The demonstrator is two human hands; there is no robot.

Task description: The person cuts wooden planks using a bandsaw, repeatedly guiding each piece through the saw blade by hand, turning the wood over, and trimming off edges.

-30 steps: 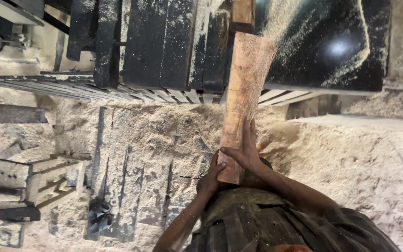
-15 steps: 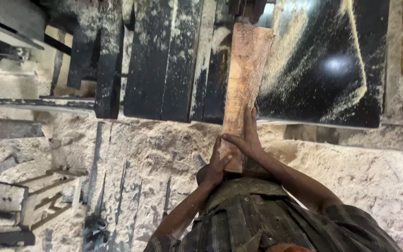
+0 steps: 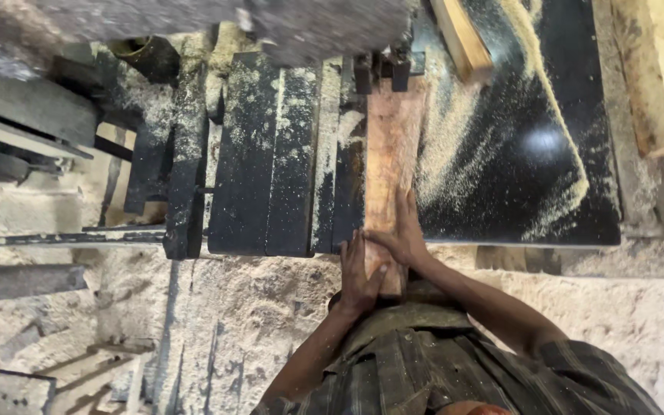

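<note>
1. We see a long, flat plank (image 3: 388,161) of reddish-brown wood, rough-sawn and dusty, lying lengthwise on a dark machine table (image 3: 516,154).
2. Its far end sits just below a dark metal guide (image 3: 382,69); its near end overhangs the table edge toward the person's body.
3. The left hand (image 3: 356,270) presses on the near end of the plank, fingers stretched flat along its left edge, not curled.
4. The right hand (image 3: 403,234) lies on top of the plank a little farther up, palm down, fingers spread and extended; it rests on the wood rather than clasping it.
5. The two hands touch each other at the plank's near end.
6. The table is black and glossy on the right, with a soft glare and pale sawdust (image 3: 463,131) swept across it in curved streaks.
7. Left of the plank, the surface breaks into dark parallel slats (image 3: 270,154), speckled with dust.
8. A pale, squared wood strip (image 3: 461,34) lies tilted near the top, and a thick, rough beam (image 3: 659,69) lies at the right edge.
9. The floor (image 3: 232,323) below is heaped with fine, powdery sawdust.
10. The person wears a dark plaid shirt (image 3: 424,369).
</note>
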